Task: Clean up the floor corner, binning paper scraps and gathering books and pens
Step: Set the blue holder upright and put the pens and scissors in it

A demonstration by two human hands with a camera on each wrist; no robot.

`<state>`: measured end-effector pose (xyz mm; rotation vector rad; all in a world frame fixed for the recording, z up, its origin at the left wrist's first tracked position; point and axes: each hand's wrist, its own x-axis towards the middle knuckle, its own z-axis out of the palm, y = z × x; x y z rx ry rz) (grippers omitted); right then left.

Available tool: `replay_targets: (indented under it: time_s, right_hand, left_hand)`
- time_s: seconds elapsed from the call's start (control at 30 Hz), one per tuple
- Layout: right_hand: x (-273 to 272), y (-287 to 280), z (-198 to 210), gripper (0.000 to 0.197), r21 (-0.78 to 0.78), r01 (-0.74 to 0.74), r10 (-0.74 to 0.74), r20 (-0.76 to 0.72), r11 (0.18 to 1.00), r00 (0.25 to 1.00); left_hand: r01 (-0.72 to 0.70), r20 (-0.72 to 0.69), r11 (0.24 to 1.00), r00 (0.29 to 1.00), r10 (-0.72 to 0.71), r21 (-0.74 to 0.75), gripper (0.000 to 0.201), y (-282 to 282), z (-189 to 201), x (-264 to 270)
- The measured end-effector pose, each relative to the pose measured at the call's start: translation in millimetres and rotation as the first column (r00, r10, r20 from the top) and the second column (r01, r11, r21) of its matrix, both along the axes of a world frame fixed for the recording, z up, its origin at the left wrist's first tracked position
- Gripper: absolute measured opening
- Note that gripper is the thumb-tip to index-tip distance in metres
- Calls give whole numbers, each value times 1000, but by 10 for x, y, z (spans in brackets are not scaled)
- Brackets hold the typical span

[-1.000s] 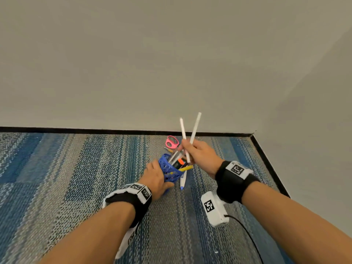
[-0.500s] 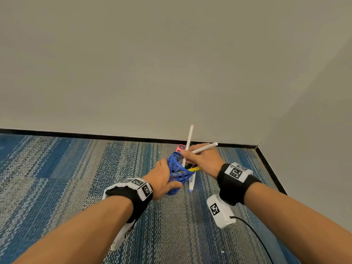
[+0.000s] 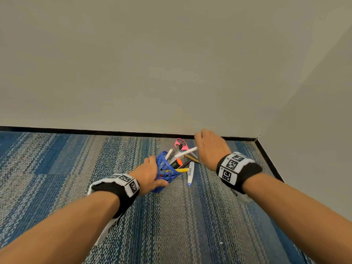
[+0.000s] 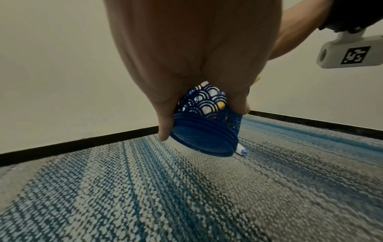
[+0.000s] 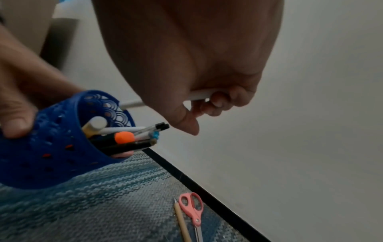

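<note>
Hands: left hand (image 3: 147, 175) wraps the blue pen cup (image 3: 165, 171), thumb and fingers curled round its wall, tilting it off the carpet (image 3: 57, 168); right hand (image 3: 210, 147) curls its fingers over one white pen (image 3: 185, 151), its far end at the cup's mouth.
Pen cup: one, lattice-sided, held near the room corner; several pens and markers inside, one orange-capped (image 5: 124, 137), exact count unclear.
Loose on carpet: one pair of pink scissors (image 5: 192, 211), one tan pencil (image 5: 182, 221) just beside them, one white pen with blue tip (image 3: 190, 173) beside the cup.
Writing: none readable; black-and-white square markers on both wristbands (image 3: 231, 164).
Change: a second ago the right hand held two white pens upright above the cup; now it holds one, lying flatter, and the hand sits nearer the wall.
</note>
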<state>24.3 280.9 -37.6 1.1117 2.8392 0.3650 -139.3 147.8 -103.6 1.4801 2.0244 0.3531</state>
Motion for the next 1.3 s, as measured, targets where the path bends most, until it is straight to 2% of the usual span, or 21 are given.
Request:
replay_targets:
  time_s: [0.13,0.2,0.27,0.33,0.4,0.5,0.57,0.63,0.7,0.77,0.83,0.9,0.93,1.03,1.1,1.2,1.3]
  right_hand:
    - [-76,-52,-190,27,44,-71,64,128,997,990]
    - [-57,-26,-278,30,-49,-140,143,48,989,989]
    - [-8,65,-349,31,-171,-269,266,-39,948,963]
    - [20,175,-459,29,-241,-349,351,-35,906,936]
    - [-5,227,-591,30,-290,-381,374,-81,878,924]
    - [-99,251,-747,38,-229,-441,391,-234,868,890]
    - [-155,299,-806,27,-131,-486,424,-330,864,843]
    - [-207,348,-845,24,-117,-536,457,-391,836,799]
    - [-237,459,-928,40,-167,-485,379,-431,858,819]
    - [-230,623,-1059,51,-247,-284,150,-448,927,881]
    - [-178,780,-1245,48,-341,10,-112,-281,940,953]
    - [-116,837,-1459,45,-388,214,-277,-113,896,954]
    - [-95,847,-1560,42,-395,256,-320,-104,882,942]
    - [-125,882,-1720,34,-421,298,-405,-192,857,894]
    - [-168,949,-1765,34,-431,359,-459,-154,828,875]
    - [-208,985,-1786,32,-430,312,-375,-68,847,924]
    - [-130,978,-1710,25,-402,251,-322,-119,880,939]
  left_hand:
    - [-30,56,1000,998,29,11,74,65,-98,151]
    - [-82,84,996,993,79,35,74,79,-174,181]
    - [-112,86,992,991,107,58,73,74,-263,156]
    - [-100,77,993,992,95,65,72,68,-335,113]
    - [-88,62,994,994,85,61,71,71,-402,81]
    - [-92,57,993,994,88,75,74,85,-503,57]
    - [-123,67,989,991,118,85,77,101,-565,34]
    - [-152,78,984,986,146,92,78,118,-609,12]
    - [-170,85,981,983,163,93,81,135,-650,-8]
    - [-184,88,979,980,177,86,85,150,-697,-28]
    - [-195,75,978,979,190,73,85,161,-746,-36]
    - [-161,11,986,987,161,49,88,186,-771,-23]
    - [-138,-27,990,990,139,37,90,209,-773,-6]
    - [-107,-116,994,987,109,25,89,302,-759,44]
    - [-108,-143,994,984,109,19,86,365,-760,72]
    - [-96,-164,995,982,96,13,83,416,-782,59]
    - [-108,-139,994,984,109,10,88,421,-804,28]
